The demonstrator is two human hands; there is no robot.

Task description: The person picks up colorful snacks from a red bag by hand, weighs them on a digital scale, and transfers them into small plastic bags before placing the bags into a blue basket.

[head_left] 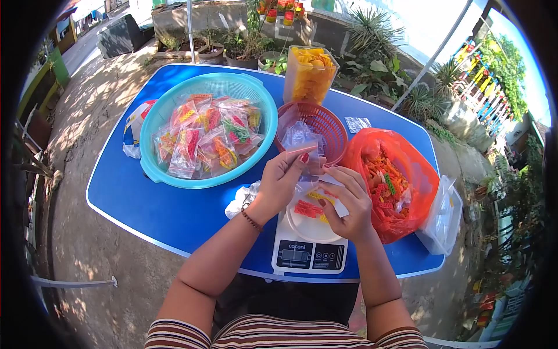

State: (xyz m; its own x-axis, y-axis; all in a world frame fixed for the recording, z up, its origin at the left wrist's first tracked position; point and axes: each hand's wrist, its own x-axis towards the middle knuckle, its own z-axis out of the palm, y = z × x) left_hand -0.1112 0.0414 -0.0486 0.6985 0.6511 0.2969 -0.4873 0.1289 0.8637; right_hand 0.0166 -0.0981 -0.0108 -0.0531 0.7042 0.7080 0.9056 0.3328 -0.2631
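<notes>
Clear bag (307,185) over scale (310,251), beside table (145,215) edge

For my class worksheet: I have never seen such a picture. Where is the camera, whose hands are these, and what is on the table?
There is no machine: one camera on a person's head looks down at their own arms. The left hand and right hand both pinch a small clear bag above a kitchen scale that bears a few coloured snacks. On the blue table stand a teal basket of filled packets, a small red basket, a clear tub of yellow snacks and an orange bag of mixed snacks.
</notes>
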